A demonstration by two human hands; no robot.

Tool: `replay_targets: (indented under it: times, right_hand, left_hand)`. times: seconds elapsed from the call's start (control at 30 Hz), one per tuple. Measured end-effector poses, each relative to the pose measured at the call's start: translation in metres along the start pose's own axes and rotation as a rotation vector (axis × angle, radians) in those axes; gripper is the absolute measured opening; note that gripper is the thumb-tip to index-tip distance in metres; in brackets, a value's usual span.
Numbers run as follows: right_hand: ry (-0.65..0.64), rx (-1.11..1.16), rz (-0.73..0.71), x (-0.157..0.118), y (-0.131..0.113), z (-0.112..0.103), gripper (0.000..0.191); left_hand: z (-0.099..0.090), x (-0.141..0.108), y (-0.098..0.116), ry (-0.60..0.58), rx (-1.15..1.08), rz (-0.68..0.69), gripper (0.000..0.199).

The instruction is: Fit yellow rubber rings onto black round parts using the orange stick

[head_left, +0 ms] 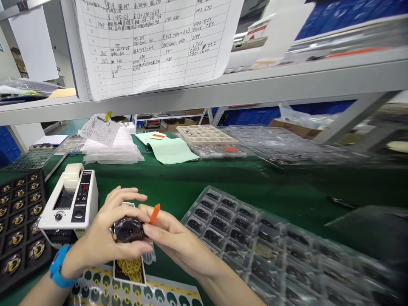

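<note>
A glossy black rounded part [129,230] sits between the thumb and fingers of my left hand [105,231], which wears a blue wristband. My right hand [177,242] meets it on the right side, thumb and fingers pinched at its edge. From that same pinch an orange pointed plastic stick [155,214] sticks up, its lower end hidden by the fingers. Below my hands stands a small white box [144,279] of yellow rings [131,270]. Partly under the box lies a sheet of dark and yellow round stickers [159,294].
A white tape dispenser [87,191] stands left, beside a black tray [24,221] of round gold-ringed parts. Clear blister trays [207,193] with black pieces spread across the right. A grey shelf beam [191,97] crosses above, with a handwritten sheet [153,46] hanging there.
</note>
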State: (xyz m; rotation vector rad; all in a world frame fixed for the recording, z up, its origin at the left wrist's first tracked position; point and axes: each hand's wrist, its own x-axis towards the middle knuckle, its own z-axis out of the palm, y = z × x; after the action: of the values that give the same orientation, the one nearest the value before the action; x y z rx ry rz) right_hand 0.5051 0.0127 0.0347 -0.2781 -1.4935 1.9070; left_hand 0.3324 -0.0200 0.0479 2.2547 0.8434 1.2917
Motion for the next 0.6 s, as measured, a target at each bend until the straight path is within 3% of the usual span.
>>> replay_targets:
  times: [0.1,0.37,0.53,0.6]
  right_hand:
    - [0.016,0.084,0.020,0.001,0.005,0.002,0.039]
    - [0.099,0.217,0.083,0.009,0.013,0.004,0.043]
    - [0.109,0.279,0.090,0.013,0.013,0.005,0.043]
    - [0.115,0.275,0.068,0.012,0.010,0.003,0.043]
  left_hand:
    - [0.000,0.000,0.000,-0.025,-0.007,0.012,0.027]
    - [-0.004,0.000,-0.004,-0.015,-0.042,-0.149,0.035]
    - [-0.015,0.001,-0.008,-0.077,-0.013,-0.151,0.044]
    - [-0.022,-0.001,-0.009,-0.086,0.012,-0.229,0.052]
